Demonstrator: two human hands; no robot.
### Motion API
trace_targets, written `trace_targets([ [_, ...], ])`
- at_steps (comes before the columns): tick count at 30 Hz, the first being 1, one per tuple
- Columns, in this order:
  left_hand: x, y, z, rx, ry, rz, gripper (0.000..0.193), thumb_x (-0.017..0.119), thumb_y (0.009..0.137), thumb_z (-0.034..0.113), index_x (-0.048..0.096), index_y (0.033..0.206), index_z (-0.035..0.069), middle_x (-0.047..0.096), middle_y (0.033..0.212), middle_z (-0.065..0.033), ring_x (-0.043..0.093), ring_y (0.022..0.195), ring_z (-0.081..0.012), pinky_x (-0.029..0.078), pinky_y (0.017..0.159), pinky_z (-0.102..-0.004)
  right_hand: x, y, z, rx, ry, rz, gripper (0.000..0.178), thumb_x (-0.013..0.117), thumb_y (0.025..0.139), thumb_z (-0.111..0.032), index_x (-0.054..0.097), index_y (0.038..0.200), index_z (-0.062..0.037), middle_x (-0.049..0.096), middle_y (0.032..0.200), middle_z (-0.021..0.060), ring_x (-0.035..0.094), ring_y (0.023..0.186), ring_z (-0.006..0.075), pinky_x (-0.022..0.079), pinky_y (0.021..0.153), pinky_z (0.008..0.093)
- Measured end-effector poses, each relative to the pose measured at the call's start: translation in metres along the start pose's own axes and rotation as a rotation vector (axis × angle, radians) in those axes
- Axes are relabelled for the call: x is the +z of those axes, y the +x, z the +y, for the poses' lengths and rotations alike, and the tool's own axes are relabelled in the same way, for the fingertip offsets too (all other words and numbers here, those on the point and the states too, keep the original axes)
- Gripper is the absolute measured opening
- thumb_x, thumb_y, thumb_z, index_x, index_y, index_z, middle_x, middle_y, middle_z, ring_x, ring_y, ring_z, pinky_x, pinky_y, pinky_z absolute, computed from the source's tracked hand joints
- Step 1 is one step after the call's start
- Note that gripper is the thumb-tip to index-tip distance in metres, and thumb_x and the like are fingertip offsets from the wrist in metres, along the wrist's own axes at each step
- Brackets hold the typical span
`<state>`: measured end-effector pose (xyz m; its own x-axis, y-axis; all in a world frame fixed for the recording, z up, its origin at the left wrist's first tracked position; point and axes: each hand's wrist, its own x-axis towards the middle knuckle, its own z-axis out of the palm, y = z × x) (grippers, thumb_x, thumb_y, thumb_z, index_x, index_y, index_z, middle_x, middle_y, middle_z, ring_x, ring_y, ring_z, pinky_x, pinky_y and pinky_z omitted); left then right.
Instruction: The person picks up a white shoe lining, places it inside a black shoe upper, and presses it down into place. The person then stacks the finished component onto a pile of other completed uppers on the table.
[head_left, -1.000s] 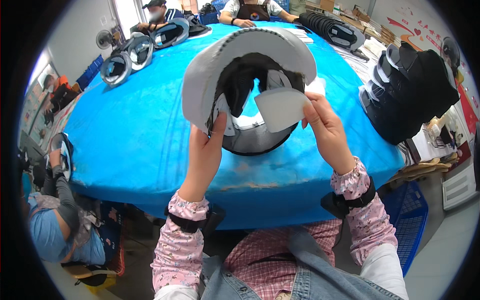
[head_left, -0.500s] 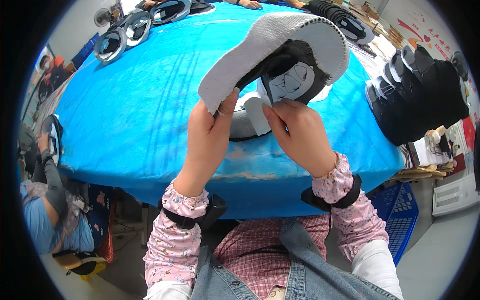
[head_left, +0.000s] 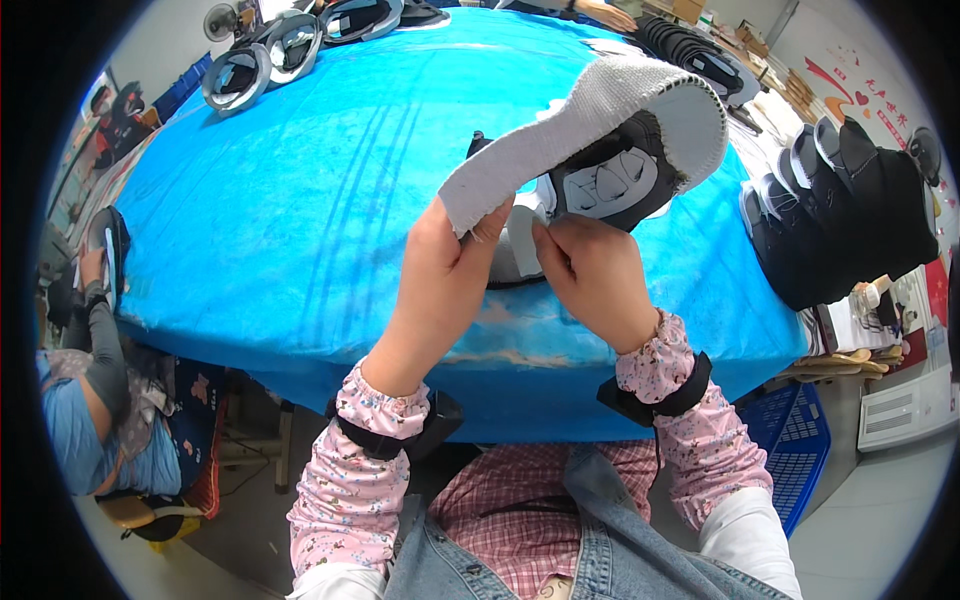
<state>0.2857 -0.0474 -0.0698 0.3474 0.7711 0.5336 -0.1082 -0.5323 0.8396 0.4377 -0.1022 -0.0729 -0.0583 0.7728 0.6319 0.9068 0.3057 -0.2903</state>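
Note:
Over the near part of the table I hold up a shoe upper (head_left: 600, 105) with a pale grey woven outside and a stitched, curved rim. Inside it show black lining and a white patch with dark line drawings (head_left: 612, 183). My left hand (head_left: 440, 285) is closed on the upper's lower left end, thumb on top. My right hand (head_left: 598, 268) is closed, thumb against curled fingers, at the edge of a small white flap (head_left: 524, 242) between the hands. A grey, dark-edged part (head_left: 508, 268) hangs below; its joining to the rest is partly hidden.
A blue cloth (head_left: 260, 270) covers the table. Black shoe uppers (head_left: 850, 220) stand stacked at the right; more uppers (head_left: 236, 80) lie at the far left and a dark stack (head_left: 690, 50) at the far right. Co-workers' hands (head_left: 92, 265) show at the left and far edges. A blue basket (head_left: 795, 450) stands below, right.
The upper and my left hand have shifted slightly right and down in the picture, partly with the whole view. The upper is tilted a little differently; both hands keep their hold.

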Motion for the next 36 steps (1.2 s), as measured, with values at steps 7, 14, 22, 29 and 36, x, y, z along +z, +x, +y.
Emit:
trace_targets([
  [7, 0.0, -0.001, 0.001, -0.003, -0.013, -0.012, 0.023, 0.054, 0.09, 0.011, 0.054, 0.109, -0.001, 0.06, 0.087, -0.0089, 0.054, 0.077, -0.0151, 0.044, 0.07, -0.0273, 0.003, -0.001, 0.003, -0.002, -0.006, 0.0, 0.022, 0.056, 0.083, -0.01, 0.053, 0.064, 0.0014, 0.05, 0.061, 0.0147, 0.052, 0.055, 0.0318, 0.04, 0.05, 0.0394],
  [14, 0.0, 0.0, 0.0, -0.007, -0.025, -0.023, 0.023, 0.053, 0.091, 0.012, 0.054, 0.108, -0.002, 0.06, 0.088, -0.0094, 0.054, 0.079, -0.0156, 0.044, 0.072, -0.0278, 0.005, 0.0, 0.003, -0.011, -0.049, 0.014, 0.025, 0.055, 0.083, -0.015, 0.057, 0.063, -0.0007, 0.055, 0.06, 0.0124, 0.055, 0.054, 0.03, 0.043, 0.051, 0.0384],
  [22, 0.001, -0.001, 0.001, -0.009, -0.007, -0.027, 0.023, 0.053, 0.091, 0.013, 0.055, 0.108, -0.002, 0.06, 0.089, -0.01, 0.055, 0.081, -0.0161, 0.044, 0.073, -0.028, 0.005, -0.001, 0.005, 0.008, -0.017, -0.004, 0.02, 0.055, 0.083, -0.01, 0.054, 0.066, 0.0014, 0.051, 0.062, 0.0144, 0.053, 0.057, 0.0318, 0.041, 0.051, 0.039],
  [29, -0.001, -0.002, 0.001, -0.013, 0.024, -0.028, 0.034, 0.057, 0.087, 0.011, 0.049, 0.117, -0.002, 0.056, 0.107, -0.0129, 0.054, 0.094, -0.0194, 0.043, 0.078, -0.0294, 0.013, 0.0, 0.004, 0.019, -0.054, -0.028, 0.018, 0.054, 0.082, -0.01, 0.055, 0.068, 0.0008, 0.054, 0.065, 0.0152, 0.054, 0.059, 0.0325, 0.043, 0.052, 0.0389],
  [36, -0.02, -0.041, 0.025, 1.012, 0.647, 0.226, 0.057, 0.066, 0.075, 0.009, 0.038, 0.124, 0.006, 0.041, 0.126, -0.0149, 0.056, 0.089, -0.0299, 0.046, 0.072, -0.0363, 0.013, 0.006, 0.003, -0.092, -0.186, 0.003, 0.026, 0.048, 0.086, -0.016, 0.056, 0.064, -0.004, 0.056, 0.061, 0.0147, 0.058, 0.058, 0.0306, 0.045, 0.052, 0.0396],
])
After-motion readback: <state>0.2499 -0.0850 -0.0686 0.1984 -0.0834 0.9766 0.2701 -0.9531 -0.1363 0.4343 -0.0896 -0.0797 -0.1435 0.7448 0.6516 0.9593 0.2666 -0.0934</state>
